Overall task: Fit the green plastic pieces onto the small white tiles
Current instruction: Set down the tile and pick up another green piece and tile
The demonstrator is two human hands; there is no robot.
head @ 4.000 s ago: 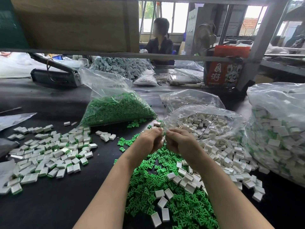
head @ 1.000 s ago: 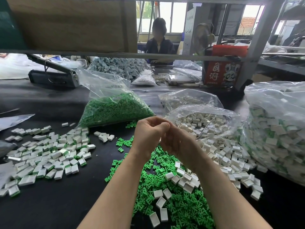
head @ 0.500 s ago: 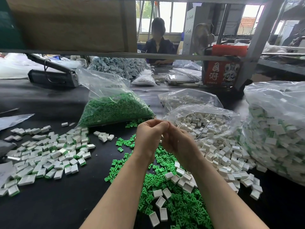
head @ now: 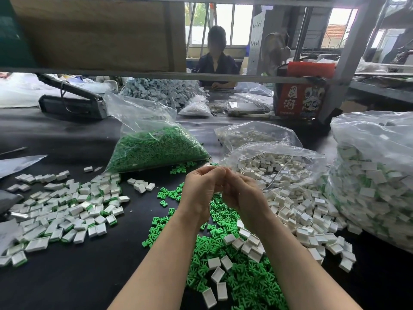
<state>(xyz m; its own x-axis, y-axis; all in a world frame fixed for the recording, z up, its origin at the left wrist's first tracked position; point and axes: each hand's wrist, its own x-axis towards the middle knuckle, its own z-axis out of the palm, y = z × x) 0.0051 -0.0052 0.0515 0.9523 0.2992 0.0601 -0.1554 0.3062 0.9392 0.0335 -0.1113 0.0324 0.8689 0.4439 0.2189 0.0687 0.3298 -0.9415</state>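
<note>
Left hand and right hand are raised together above the black table, fingertips meeting at approx. the same height. Fingers of both hands are curled inward around a small item pinched between them; the item itself is hidden by the fingers, so it cannot be told whether it is a tile, a green piece, or both.

Directly beneath the wrists and forearms, a loose heap of green plastic pieces is spread, w/ several white tiles lying on top of it. Just right of the right hand, more white tiles are spilled from an open clear bag. Beyond it, a second clear bag is seen; contents unclear. Well right of the right hand, a large bag holding white tiles w/ green showing is set.

Ahead and left of the left hand, a clear bag of green pieces is lying. Well left of the left hand, a scatter of tiles w/ green edges is spread.

Far beyond the hands, a dark machine, a red printed box and a seated person are visible behind a shelf rail.
</note>
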